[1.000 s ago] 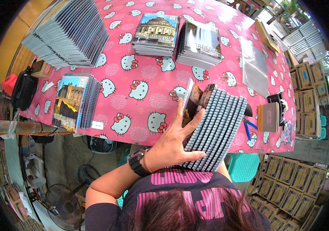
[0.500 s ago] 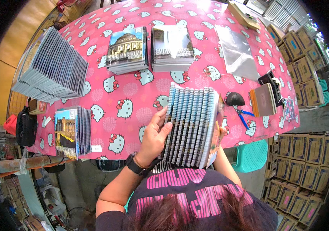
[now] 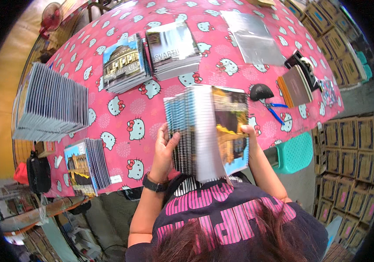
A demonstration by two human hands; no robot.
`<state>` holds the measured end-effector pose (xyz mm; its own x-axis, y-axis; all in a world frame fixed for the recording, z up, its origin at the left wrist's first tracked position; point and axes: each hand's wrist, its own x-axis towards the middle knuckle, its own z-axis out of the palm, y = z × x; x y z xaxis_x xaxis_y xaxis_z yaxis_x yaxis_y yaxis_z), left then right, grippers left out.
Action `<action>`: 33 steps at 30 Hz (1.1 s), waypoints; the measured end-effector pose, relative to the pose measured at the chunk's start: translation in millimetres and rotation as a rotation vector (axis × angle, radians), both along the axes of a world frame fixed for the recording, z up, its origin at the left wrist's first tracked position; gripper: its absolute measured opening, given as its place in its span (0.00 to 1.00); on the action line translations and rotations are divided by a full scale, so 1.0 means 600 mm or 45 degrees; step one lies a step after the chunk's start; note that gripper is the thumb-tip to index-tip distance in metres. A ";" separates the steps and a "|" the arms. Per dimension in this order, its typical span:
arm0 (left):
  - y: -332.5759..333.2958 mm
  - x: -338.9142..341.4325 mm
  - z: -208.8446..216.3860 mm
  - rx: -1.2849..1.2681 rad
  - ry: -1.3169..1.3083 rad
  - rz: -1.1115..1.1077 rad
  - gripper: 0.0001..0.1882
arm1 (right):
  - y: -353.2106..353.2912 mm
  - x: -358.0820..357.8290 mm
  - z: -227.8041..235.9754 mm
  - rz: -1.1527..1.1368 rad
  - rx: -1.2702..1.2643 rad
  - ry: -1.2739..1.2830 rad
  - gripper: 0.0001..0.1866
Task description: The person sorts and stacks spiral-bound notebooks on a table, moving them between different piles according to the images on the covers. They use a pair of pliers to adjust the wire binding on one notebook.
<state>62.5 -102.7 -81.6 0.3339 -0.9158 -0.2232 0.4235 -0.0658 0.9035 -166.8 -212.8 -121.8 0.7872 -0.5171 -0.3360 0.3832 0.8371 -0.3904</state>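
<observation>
Between my two hands, a stack of spiral-bound notebooks (image 3: 179,135) stands on edge at the table's near side, its wire bindings facing up. My left hand (image 3: 166,146), with a dark watch on its wrist, presses against the stack's left side, thumb over the bindings. My right hand (image 3: 251,133) grips the outer edge of the rightmost notebook's picture cover (image 3: 233,124), thumb on its face. That cover is swung out to the right, and white lined pages (image 3: 205,135) show beside it, slightly blurred. The fingers behind the cover are hidden.
Tall notebook pile (image 3: 53,102) at left; smaller pile (image 3: 84,168) nearer me. Two stacks (image 3: 125,63) (image 3: 171,48) lie farther back. Clear plastic sleeves (image 3: 254,39), blue-handled pliers (image 3: 276,114), a black half-round object (image 3: 261,92) and a brown pad (image 3: 296,85) lie right. A teal stool (image 3: 294,150) stands beside the table.
The rightmost notebook has opened away from the stack, its cover and lined pages now facing up. My right hand has come into fuller view. The whole view has turned slightly.
</observation>
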 end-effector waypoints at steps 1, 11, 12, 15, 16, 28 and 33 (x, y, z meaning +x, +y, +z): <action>0.002 0.004 -0.023 0.048 -0.072 0.074 0.23 | 0.000 0.004 -0.007 0.012 0.023 0.148 0.29; 0.016 0.018 -0.050 0.082 0.438 0.021 0.19 | -0.006 0.065 0.037 0.022 -0.066 0.411 0.22; 0.016 0.017 -0.048 0.075 0.430 0.036 0.20 | -0.005 0.067 0.036 0.005 -0.067 0.430 0.22; 0.019 0.026 -0.054 -0.010 0.406 -0.049 0.21 | 0.000 0.070 0.035 -0.024 -0.108 0.467 0.25; 0.022 0.030 -0.058 -0.034 0.344 -0.102 0.29 | 0.001 0.070 0.035 -0.024 -0.145 0.465 0.26; 0.049 -0.001 -0.031 0.124 0.113 -0.135 0.48 | 0.011 0.044 0.041 0.212 -0.523 0.502 0.45; 0.031 0.014 -0.053 0.141 0.279 -0.129 0.41 | 0.003 0.067 0.030 0.171 -0.430 0.464 0.45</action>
<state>70.6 -84.1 -113.3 0.1746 -0.9082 -0.3805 0.5943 -0.2109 0.7761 -126.5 -211.0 -104.0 0.7168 -0.5469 -0.4326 0.0697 0.6734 -0.7360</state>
